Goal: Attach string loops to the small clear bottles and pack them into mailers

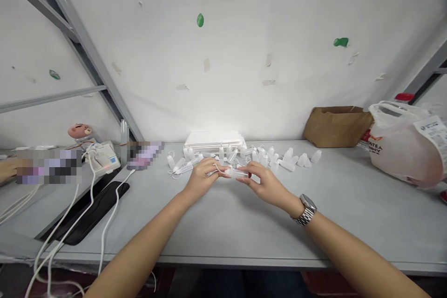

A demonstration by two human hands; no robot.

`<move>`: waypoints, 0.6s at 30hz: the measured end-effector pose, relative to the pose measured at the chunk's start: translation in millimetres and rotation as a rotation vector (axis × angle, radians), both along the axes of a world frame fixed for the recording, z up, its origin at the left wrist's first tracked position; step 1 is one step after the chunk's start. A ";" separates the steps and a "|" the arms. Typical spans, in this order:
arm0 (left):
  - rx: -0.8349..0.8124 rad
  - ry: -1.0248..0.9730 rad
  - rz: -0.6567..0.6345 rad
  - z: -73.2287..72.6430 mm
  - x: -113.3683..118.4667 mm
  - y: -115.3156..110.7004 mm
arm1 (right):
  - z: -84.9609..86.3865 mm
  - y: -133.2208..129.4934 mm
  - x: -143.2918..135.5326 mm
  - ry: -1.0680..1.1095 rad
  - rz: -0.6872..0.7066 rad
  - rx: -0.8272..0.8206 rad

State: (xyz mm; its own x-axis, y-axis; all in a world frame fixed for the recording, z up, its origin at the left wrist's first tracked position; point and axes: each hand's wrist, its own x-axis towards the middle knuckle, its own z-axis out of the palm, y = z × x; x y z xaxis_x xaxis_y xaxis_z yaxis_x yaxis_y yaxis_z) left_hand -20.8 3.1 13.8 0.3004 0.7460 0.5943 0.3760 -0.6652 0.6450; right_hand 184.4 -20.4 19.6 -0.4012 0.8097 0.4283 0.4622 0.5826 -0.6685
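A small translucent bottle (238, 173) lies sideways between my two hands, above the grey table (223, 237). My left hand (205, 174) pinches its left end, where the cap and a thin strap show. My right hand (260, 178), with a metal watch on the wrist, grips the bottle's right end between thumb and fingers. Just behind my hands, several similar white bottles (287, 164) stand and lie scattered across the table. A stack of white sheets or thin boxes (214, 138) rests behind them against the wall.
A brown paper bag (335, 128) and a white plastic bag (405, 149) stand at the right. At the left are a black phone (92, 209), white cables, a power strip (104, 158), a blurred phone (144, 154) and another person's hand (9, 170).
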 end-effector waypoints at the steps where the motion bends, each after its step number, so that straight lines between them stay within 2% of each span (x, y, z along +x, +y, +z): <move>1: 0.025 0.019 -0.011 -0.2 -0.6 0.1 | 0.5 0.2 0.3 0.000 0.003 -0.007; 6: 0.145 0.097 -0.025 -1.6 -2.4 0.3 | 4.0 0.9 0.9 0.027 0.018 -0.088; 10: 0.146 0.081 -0.025 -2.6 -0.8 -0.3 | 5.7 2.1 -0.6 0.134 0.098 -0.366; 14: 0.070 0.035 -0.006 -4.8 3.5 -1.7 | 1.9 5.7 -4.0 0.385 0.143 -0.663; 16: -0.013 0.005 0.021 -6.6 6.2 -2.9 | -0.5 7.0 -5.7 0.436 0.093 -0.688; 18: -0.118 -0.041 0.052 -8.2 9.2 -4.1 | -1.7 7.2 -7.3 0.429 0.022 -0.626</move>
State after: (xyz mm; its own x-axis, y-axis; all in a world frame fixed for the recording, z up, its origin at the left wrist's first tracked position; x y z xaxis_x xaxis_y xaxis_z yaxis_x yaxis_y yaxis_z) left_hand -11.6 -1.0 5.6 0.2371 0.8251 0.5128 0.3795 -0.5646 0.7330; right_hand 177.2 -13.2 17.8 -0.3218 0.9467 0.0135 0.0793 0.0412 -0.9960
